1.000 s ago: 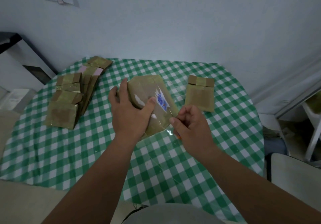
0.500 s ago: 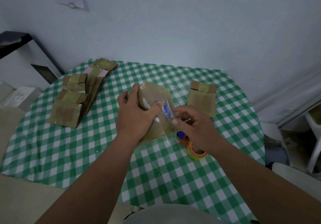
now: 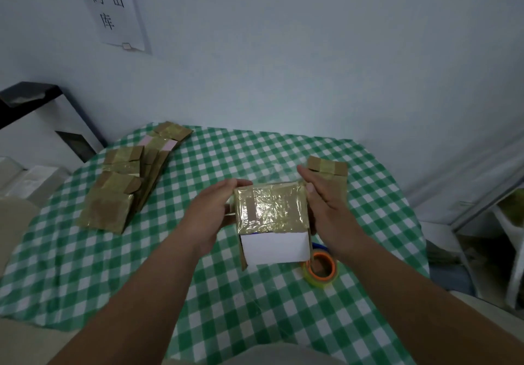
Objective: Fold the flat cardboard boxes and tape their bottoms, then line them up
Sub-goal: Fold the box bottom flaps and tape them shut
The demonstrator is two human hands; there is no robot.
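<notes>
A tape roll [image 3: 320, 271] with an orange core lies nearest, at about 4 o'clock from the box, on the green-checked tablecloth [image 3: 241, 302]; the box's lower right corner hides part of it, and something blue shows just behind that corner. The cardboard box [image 3: 272, 223] is held up above the middle of the table, its taped brown face upward and a white face toward the camera. The left hand [image 3: 211, 217] presses its 9 o'clock side with fingers mostly straight; the thumb's place is hidden behind the box. The right hand [image 3: 326, 206] lies flat against the 3 o'clock side, fingers extended. Beyond the right hand, at 1 o'clock, a flat taped carton [image 3: 329, 170] is partly covered by those fingers. At 10 o'clock, well apart, lies a stack of flat boxes [image 3: 127, 180]. A paper sign [image 3: 113, 7] hangs on the wall.
</notes>
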